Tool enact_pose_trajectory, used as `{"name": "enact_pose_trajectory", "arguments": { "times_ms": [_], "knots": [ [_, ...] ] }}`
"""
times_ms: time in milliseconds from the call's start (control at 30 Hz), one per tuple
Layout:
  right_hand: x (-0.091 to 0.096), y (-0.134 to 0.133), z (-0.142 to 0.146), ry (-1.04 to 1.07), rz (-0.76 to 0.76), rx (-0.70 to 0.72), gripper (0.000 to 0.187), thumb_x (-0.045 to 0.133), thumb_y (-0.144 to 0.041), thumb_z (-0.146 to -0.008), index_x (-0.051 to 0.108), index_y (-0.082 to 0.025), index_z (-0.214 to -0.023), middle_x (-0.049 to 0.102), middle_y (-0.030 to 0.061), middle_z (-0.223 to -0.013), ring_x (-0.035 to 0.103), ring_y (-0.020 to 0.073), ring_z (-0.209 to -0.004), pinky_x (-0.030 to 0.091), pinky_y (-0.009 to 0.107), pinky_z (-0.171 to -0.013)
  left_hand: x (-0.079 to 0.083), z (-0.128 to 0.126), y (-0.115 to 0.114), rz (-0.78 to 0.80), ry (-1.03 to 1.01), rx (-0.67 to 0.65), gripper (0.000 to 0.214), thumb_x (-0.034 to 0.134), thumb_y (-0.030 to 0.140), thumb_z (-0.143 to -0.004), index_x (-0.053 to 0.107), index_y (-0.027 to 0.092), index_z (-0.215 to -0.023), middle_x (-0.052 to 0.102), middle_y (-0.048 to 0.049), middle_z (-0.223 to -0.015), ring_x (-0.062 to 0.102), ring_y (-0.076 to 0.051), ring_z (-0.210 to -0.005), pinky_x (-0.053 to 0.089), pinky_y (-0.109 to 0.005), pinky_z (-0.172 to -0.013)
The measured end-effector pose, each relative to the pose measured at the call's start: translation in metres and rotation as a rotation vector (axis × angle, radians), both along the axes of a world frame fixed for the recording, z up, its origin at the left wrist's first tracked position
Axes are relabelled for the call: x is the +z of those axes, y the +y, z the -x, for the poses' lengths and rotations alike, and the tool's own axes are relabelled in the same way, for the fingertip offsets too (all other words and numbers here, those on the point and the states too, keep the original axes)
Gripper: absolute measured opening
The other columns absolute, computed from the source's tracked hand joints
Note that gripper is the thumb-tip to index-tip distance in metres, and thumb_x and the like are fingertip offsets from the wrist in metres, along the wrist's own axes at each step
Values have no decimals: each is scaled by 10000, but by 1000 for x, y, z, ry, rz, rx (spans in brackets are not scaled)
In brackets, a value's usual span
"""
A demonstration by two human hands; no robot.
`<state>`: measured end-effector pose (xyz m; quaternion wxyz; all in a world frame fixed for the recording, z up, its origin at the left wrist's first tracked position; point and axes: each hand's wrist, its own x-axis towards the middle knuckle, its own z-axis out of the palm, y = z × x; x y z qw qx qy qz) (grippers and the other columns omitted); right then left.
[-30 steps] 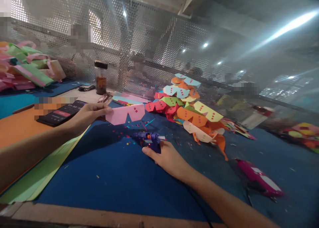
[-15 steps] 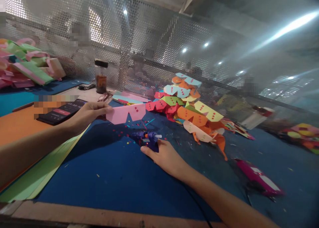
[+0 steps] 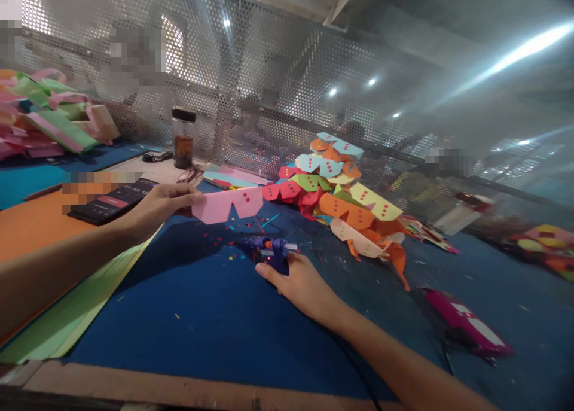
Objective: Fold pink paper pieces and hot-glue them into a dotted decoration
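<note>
My left hand (image 3: 168, 203) pinches the left end of a pink paper mask (image 3: 226, 206), which has a notch in its lower edge and a few small red squares at its right end. In my right hand (image 3: 302, 282) is a blue glue gun (image 3: 271, 250), its clear glue stick poking out at the back and a small red light showing. The gun's nozzle points left, below the mask and apart from it. Small coloured paper bits (image 3: 237, 224) lie scattered on the blue tabletop (image 3: 188, 345) under the mask.
Beyond my hands is a heap of coloured paper masks (image 3: 345, 210). A phone (image 3: 107, 203) and a jar (image 3: 183, 139) stand left, near green paper sheets (image 3: 89, 315). At right lies a magenta case (image 3: 469, 321). A perforated metal screen (image 3: 278, 76) closes the back.
Almost nothing differs. The glue gun and my right hand sit very slightly further right; my left hand keeps the pink mask in the same position.
</note>
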<state>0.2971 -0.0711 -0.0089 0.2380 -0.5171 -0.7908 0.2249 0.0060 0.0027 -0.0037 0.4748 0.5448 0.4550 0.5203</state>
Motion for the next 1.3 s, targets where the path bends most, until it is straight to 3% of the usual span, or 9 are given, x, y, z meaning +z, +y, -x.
{"name": "enact_pose_trajectory", "arguments": {
  "times_ms": [233, 600, 833, 1300],
  "knots": [
    [6, -8, -5, 67, 7, 8, 289, 580, -446, -944, 722, -210, -1032, 571, -24, -555, 574, 182, -563, 482, 320, -609, -1, 1, 1, 0, -8, -4, 229, 843, 374, -652, 737, 174, -691, 664, -2, -698, 606, -114, -656, 489, -202, -610],
    [13, -18, -7, 219, -167, -74, 335, 582, -478, -914, 579, -214, -706, 535, -29, -595, 478, 130, -539, 437, 273, -553, -2, 0, -2, 14, -4, -43, 278, 841, 409, -670, 729, 159, -716, 654, -7, -709, 602, -123, -671, 500, -214, -647],
    [10, -11, -13, 164, -375, -112, 299, 602, -449, -919, 580, -215, -735, 578, -18, -626, 506, 142, -572, 444, 272, -574, 0, 0, -4, 28, 9, -69, 285, 851, 423, -655, 727, 170, -694, 657, -5, -685, 604, -125, -648, 491, -209, -622],
    [7, -8, -15, 82, -442, -116, 278, 601, -433, -938, 564, -214, -771, 617, -10, -676, 537, 138, -574, 431, 270, -578, -1, 0, -4, 15, 6, -108, 269, 839, 428, -691, 728, 184, -709, 658, 0, -691, 605, -127, -659, 498, -212, -643]
  ]
}}
